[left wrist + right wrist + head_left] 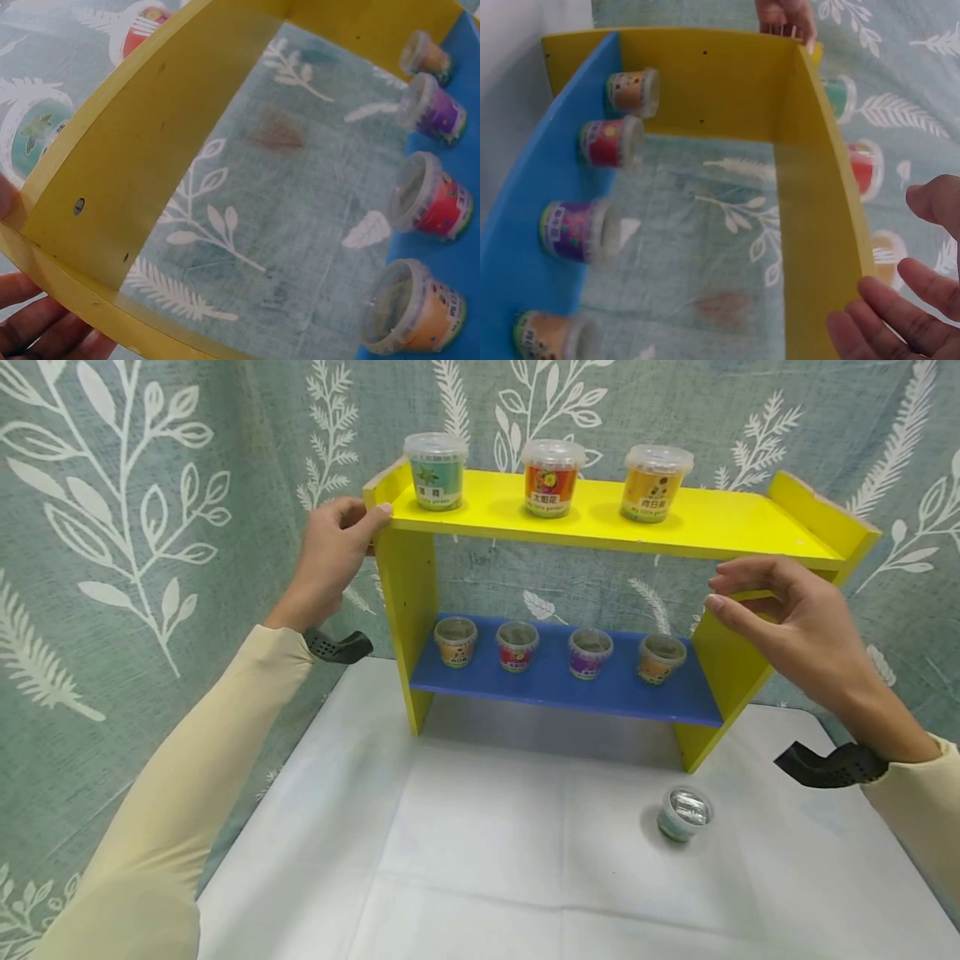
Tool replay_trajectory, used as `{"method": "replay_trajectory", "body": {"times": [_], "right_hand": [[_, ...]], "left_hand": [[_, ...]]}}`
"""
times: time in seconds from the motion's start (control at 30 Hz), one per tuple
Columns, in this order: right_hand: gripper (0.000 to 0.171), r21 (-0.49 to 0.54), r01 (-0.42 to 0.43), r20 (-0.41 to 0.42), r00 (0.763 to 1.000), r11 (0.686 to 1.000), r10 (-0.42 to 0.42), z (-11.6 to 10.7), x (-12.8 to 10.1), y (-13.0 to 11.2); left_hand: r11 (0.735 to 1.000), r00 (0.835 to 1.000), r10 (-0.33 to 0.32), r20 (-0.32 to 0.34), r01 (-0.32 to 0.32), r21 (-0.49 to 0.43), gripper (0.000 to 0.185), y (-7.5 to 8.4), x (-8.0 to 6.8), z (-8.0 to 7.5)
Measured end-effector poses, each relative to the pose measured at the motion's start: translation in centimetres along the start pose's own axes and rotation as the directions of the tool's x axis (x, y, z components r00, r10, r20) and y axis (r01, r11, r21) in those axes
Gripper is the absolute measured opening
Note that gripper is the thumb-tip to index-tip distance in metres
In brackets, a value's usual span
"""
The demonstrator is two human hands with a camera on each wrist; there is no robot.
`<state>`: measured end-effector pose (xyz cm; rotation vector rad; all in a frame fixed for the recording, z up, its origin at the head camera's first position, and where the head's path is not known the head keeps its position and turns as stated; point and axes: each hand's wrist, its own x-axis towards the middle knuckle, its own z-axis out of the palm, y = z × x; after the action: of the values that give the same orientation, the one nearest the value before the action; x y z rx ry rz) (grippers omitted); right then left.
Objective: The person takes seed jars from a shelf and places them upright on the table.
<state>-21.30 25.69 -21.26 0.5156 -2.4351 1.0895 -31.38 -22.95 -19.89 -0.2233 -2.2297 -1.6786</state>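
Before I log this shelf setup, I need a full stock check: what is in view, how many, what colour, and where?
Shelf unit: one, yellow frame with blue lower board, on the table.
Lidded cups, top shelf: three, teal, red-orange and yellow labels, in a row.
Small cups, blue shelf: four, orange, red, purple and orange labels, in a row.
Loose cup: one, pale green, on its side on the table.
Table cover: one, white.
Backdrop cloth: one, grey-green, white leaf print.
Left hand: grips the shelf's top left corner.
Right hand: open, by the right end.

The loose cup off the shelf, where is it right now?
In the head view the loose cup lies tipped on the white table, front right of the yellow shelf, below the right hand.
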Motion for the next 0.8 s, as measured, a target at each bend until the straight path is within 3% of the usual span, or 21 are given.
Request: {"method": "replay_trajectory", "body": {"times": [0.17, 0.47, 0.8], "right_hand": [[0.043, -0.009, 0.008, 0.008, 1.000, 1.000, -0.008, 0.1, 1.0, -0.7], [0.042, 0.079, 0.027, -0.016, 1.000, 0.997, -0.025, -0.3, 3.0, -2.0], [0.047, -0.005, -0.023, -0.023, 0.999, 1.000, 0.023, -0.1, 5.4, -2.6]], "left_hand": [[1.000, 1.000, -0.004, 0.003, 0.004, 0.009, 0.045, 0.0, 0.1, 0.0], [1.000, 1.000, 0.004, 0.007, -0.004, 0.015, 0.046, 0.0, 0.1, -0.1], [1.000, 1.000, 0.010, 0.005, -0.010, 0.011, 0.047, -0.1, 0.2, -0.1]]}}
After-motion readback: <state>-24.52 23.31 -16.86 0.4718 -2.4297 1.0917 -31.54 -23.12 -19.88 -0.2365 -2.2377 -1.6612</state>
